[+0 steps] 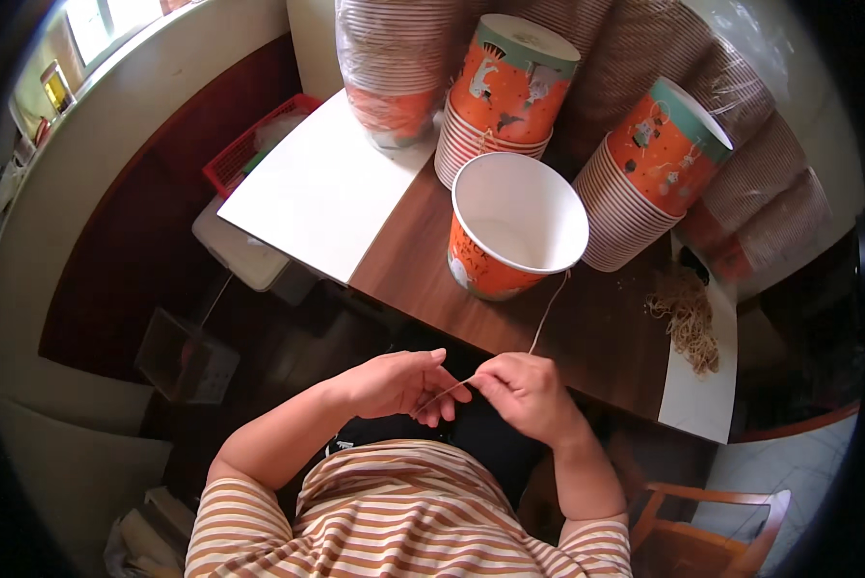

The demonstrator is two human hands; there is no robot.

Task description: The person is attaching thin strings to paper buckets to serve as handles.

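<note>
Both hands, left (394, 383) and right (524, 390), pinch a thin string (546, 313) running to the open paper bucket (514, 226); keeping it taut should help.

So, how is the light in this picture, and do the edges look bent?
Head view: daylight enters from the window at upper left and washes out the white board; the table edge curves toward the rim; corners are black; the hands and string stay sharp.
</note>
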